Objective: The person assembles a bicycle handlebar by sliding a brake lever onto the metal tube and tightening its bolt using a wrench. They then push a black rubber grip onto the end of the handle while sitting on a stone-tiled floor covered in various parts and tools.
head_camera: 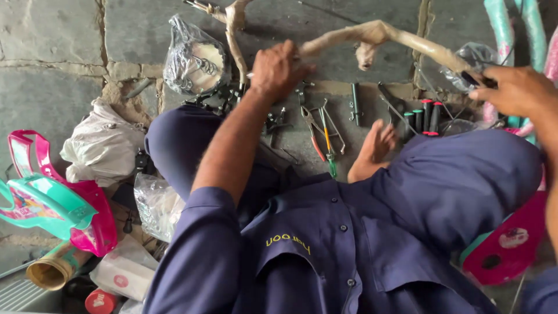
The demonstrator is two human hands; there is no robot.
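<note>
**Wrapped handlebar held at both ends over a stone floor**

While the person is seated on the stone floor (52, 35), a handlebar (378, 34) covered in beige wrapping is held up in front of the knees. The left hand (278, 70) is closed around one end of the bar, knuckles toward the camera. The right hand (517, 90) is closed on the other end, where a dark grip is partly seen under the fingers. The bar is raised clear of the floor and spans the gap between the two hands.

Below the bar, pliers (317, 131) with orange handles and a green-handled screwdriver (329, 154) are laid on the stone, just beside a bare foot (375, 148). A row of dark tools with red tips (427, 116) is set near the right knee. A clear plastic bag of metal parts (195, 58) is placed beyond the left hand. A pink and teal plastic part (52, 203) is seen at the far left edge, well apart from the hands.
</note>
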